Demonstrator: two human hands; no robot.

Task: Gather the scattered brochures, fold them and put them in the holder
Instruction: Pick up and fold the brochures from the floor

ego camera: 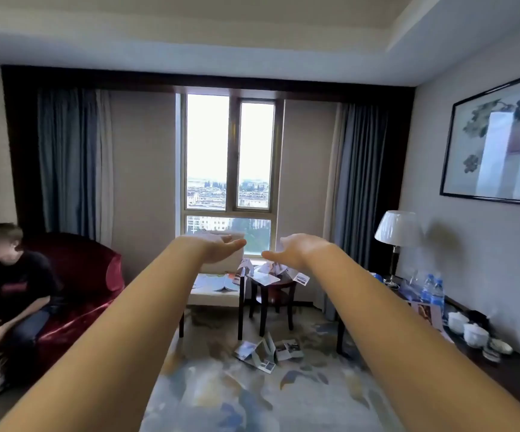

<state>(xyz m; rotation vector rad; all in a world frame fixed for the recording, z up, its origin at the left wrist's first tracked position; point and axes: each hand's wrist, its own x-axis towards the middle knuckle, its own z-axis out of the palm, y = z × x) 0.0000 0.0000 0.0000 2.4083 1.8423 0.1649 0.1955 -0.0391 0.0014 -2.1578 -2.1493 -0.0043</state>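
Left hand (221, 248): hanging outstretched, fingers straight, holding nothing.
Right hand (296, 249): hanging outstretched at its 3 o'clock, fingers relaxed, empty.
Table brochures (271, 275): lying heaped on small table (263, 310), 6 o'clock of right hand.
Floor brochures (263, 353): lying scattered on carpet (190, 394), 6 o'clock of table.

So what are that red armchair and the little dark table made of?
The red armchair looks like velvet or similar plush fabric: its folds catch a soft sheen. The little dark table seems varnished wood, reddish-brown with glossy legs.
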